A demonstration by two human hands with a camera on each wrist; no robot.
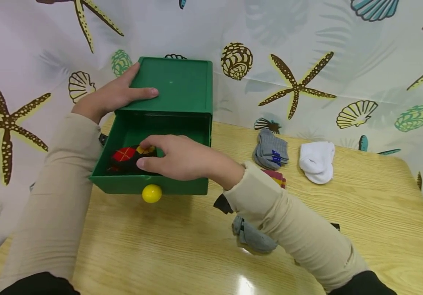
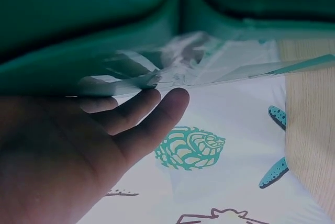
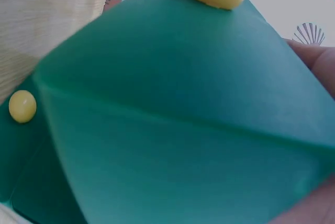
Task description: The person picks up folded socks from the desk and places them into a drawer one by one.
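Note:
A green box (image 1: 174, 86) has its drawer (image 1: 102, 180) pulled out toward me, with a round yellow knob (image 1: 152, 194) on the front. On the box's top left part lies my left hand (image 1: 113, 94), its thumb stretched over the top. In the left wrist view the fingers (image 2: 152, 122) reach straight along the box's side. My right hand (image 1: 185, 157) is inside the drawer over a dark sock with red and yellow diamonds (image 1: 124, 157). Its thumb and index finger stand apart at the sock; the other fingers are mostly hidden.
On the wooden table (image 1: 141, 246), right of the box, lie folded grey socks (image 1: 270, 149) and white socks (image 1: 317, 162). Maroon and yellow socks (image 1: 278, 178), a black piece (image 1: 223, 204) and another grey pair (image 1: 254, 237) lie near my right sleeve. A patterned cloth (image 1: 344, 69) hangs behind.

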